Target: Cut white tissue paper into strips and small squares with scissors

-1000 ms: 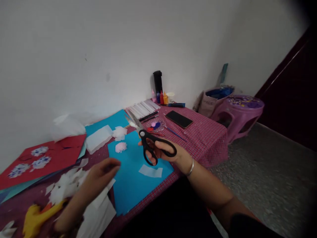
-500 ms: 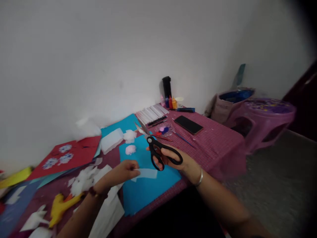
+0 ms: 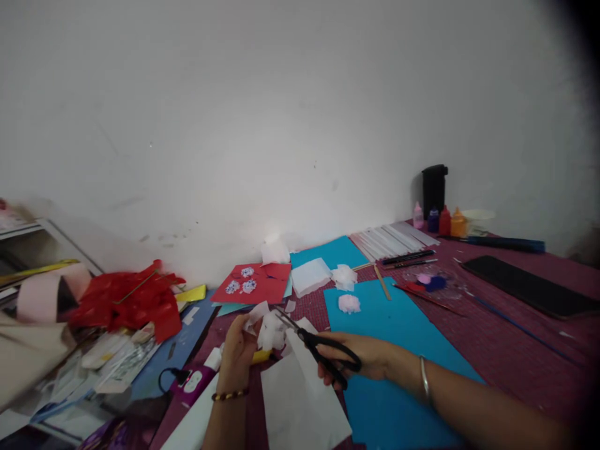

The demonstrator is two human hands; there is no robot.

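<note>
In my right hand (image 3: 363,356) is a pair of black-handled scissors (image 3: 308,338), with fingers through the loops and the blades pointing left and away. The blades look nearly together. My left hand (image 3: 237,350) pinches a thin white tissue paper strip (image 3: 257,312) close to the blade tips. Crumpled white tissue scraps (image 3: 272,332) lie just beyond it. Below the scissors rests a larger white paper sheet (image 3: 300,400). A blue sheet (image 3: 389,350) is under my right hand and bears a pale pink tissue puff (image 3: 349,304).
Red paper with printed flowers (image 3: 274,282), folded white tissue (image 3: 310,276) and white strips (image 3: 389,240) lie toward the wall. To the right are a phone (image 3: 529,284), paint bottles (image 3: 444,221) and brushes. A purple power strip (image 3: 192,382) and red plastic (image 3: 126,300) are left.
My view has swung left. Both hands have moved left from over the blue sheet to the tissue scraps, with the scissors still in the right hand.
</note>
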